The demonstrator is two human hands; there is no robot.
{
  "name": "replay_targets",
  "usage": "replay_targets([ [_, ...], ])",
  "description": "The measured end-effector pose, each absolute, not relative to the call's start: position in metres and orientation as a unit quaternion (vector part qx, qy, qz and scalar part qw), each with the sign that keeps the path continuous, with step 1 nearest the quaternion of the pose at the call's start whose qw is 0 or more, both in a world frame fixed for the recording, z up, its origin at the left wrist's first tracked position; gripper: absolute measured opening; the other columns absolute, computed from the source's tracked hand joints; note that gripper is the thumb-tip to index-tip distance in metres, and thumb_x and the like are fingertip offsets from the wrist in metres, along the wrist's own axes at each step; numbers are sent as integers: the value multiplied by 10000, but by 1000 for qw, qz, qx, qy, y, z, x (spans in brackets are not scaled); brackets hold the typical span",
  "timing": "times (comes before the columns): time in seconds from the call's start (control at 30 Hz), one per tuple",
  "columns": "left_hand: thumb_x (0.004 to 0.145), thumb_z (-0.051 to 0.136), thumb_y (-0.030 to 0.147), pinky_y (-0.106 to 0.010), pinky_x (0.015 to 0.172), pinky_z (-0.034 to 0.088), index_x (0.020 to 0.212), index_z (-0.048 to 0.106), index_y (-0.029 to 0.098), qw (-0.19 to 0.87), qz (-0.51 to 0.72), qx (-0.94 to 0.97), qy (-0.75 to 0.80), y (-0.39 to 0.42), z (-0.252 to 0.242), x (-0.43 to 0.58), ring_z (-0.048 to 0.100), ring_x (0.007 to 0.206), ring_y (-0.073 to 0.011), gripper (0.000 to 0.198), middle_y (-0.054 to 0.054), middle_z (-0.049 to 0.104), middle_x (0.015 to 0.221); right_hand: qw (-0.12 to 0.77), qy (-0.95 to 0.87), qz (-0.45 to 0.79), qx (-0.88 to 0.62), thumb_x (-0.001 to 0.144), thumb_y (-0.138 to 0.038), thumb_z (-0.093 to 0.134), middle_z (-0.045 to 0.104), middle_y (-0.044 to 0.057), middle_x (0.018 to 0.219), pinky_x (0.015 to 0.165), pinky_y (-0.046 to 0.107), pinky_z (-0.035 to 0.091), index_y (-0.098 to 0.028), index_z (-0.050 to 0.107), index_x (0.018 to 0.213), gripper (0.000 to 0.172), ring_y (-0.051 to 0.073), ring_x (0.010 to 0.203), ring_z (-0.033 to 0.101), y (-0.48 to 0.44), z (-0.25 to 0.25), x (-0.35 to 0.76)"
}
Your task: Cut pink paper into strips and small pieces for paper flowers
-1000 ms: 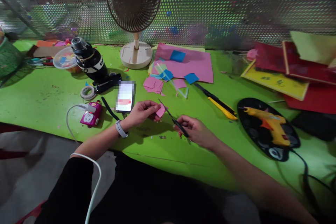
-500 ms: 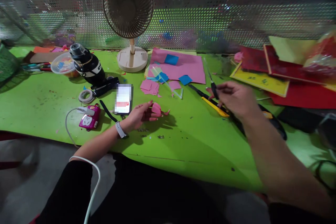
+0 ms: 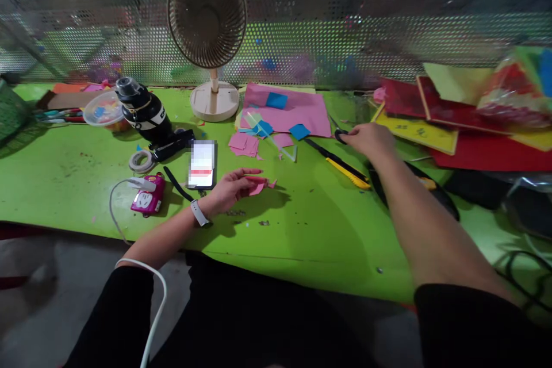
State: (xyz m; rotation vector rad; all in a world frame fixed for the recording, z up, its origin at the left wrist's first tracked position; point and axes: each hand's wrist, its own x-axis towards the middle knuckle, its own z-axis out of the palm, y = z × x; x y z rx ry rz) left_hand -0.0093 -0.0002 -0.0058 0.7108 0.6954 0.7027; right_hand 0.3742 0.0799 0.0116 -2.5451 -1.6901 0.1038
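My left hand (image 3: 232,190), with a pale watch strap on its wrist, pinches a small pink paper piece (image 3: 258,186) above the green table. At the far right of the pink sheet, my right hand (image 3: 370,141) has its fingers on the dark handles of a pair of scissors (image 3: 340,133), whose blades point away at table level. A yellow and black utility knife (image 3: 347,173) lies just nearer than the right hand. Pink paper squares (image 3: 244,144) and a clear triangle ruler (image 3: 290,152) rest between the two hands.
A fan (image 3: 214,100) stands at the back by a perforated metal panel. Leftward are a phone (image 3: 202,164), a black bottle (image 3: 144,112), a tape roll (image 3: 141,161) and a magenta power bank (image 3: 148,195). Red and yellow papers (image 3: 483,152) pile up at right.
My right hand has moved away from me and lowered the scissors from raised to table level. My left hand has turned slightly, with the pink paper still in its fingers.
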Motion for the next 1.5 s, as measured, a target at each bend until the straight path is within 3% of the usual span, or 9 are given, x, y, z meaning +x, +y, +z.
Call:
replay_targets([
  [0.17, 760, 865, 158, -295, 821, 568, 1181, 724, 173, 793, 363, 342, 349, -3, -6, -6, 747, 874, -153, 444, -81, 800, 1066, 64, -510, 137, -847, 907, -274, 722, 769, 200, 847, 654, 353, 328, -43, 803, 988, 258, 199, 712, 610, 80, 12, 373],
  [0.33, 715, 919, 242, -326, 928, 542, 1101, 748, 143, 751, 431, 362, 344, -2, -13, -4, 743, 948, -163, 434, -97, 800, 1061, 173, -527, 134, -821, 1009, -212, 527, 686, 309, 1242, 734, 368, 381, -22, 714, 1213, 336, 211, 907, 647, 57, 19, 335],
  [0.53, 711, 924, 305, -326, 949, 528, 1056, 758, 160, 735, 450, 367, 350, -7, -18, 1, 733, 902, -138, 410, -63, 797, 1029, 261, -635, 524, -504, 867, -569, 738, 763, 79, 969, 712, 339, 547, -217, 770, 1032, 390, 189, 801, 687, -8, 15, 222],
  [0.77, 742, 888, 404, -257, 788, 547, 987, 723, 152, 693, 437, 413, 397, 1, -4, -8, 719, 781, -120, 389, -33, 784, 874, 295, -591, 603, -447, 813, -573, 752, 731, 43, 807, 687, 343, 558, -203, 727, 862, 374, 159, 677, 656, -7, 14, 199],
  [0.87, 808, 830, 379, -241, 678, 526, 1131, 697, 145, 578, 407, 556, 437, 8, 3, -16, 721, 734, -138, 421, -52, 782, 831, 265, -635, 530, -495, 865, -578, 688, 738, 70, 823, 689, 362, 543, -217, 730, 895, 364, 195, 718, 670, 16, 13, 228],
  [0.97, 906, 713, 350, -247, 624, 521, 1215, 657, 144, 488, 378, 644, 452, 12, 4, -21, 730, 704, -152, 376, -84, 788, 902, 248, -712, 255, -606, 947, -490, 594, 751, 120, 978, 715, 388, 512, -244, 737, 972, 285, 267, 877, 680, 50, 14, 257],
  [1.07, 961, 616, 296, -263, 602, 509, 1237, 632, 159, 416, 328, 684, 502, 15, 3, -22, 740, 718, -179, 309, -98, 785, 945, 94, -761, 71, -638, 929, -376, 618, 743, 168, 1072, 755, 423, 485, -218, 740, 990, 209, 334, 995, 667, 84, 15, 272],
  [1.23, 1015, 517, 268, -329, 640, 480, 1351, 585, 146, 214, 137, 762, 596, 17, 11, -22, 718, 752, -252, 364, -131, 767, 926, -77, -783, 53, -615, 892, -442, 666, 748, 176, 1005, 693, 396, 470, -199, 736, 909, 253, 323, 933, 680, 115, 5, 271],
  [1.5, 992, 578, 389, -309, 709, 432, 1180, 679, 177, 224, 205, 772, 559, 9, 12, -24, 658, 728, -231, 301, -112, 720, 900, 22, -806, 92, -584, 814, -333, 724, 691, 79, 699, 660, 399, 477, -255, 655, 654, 191, 239, 691, 633, 137, -17, 287],
])
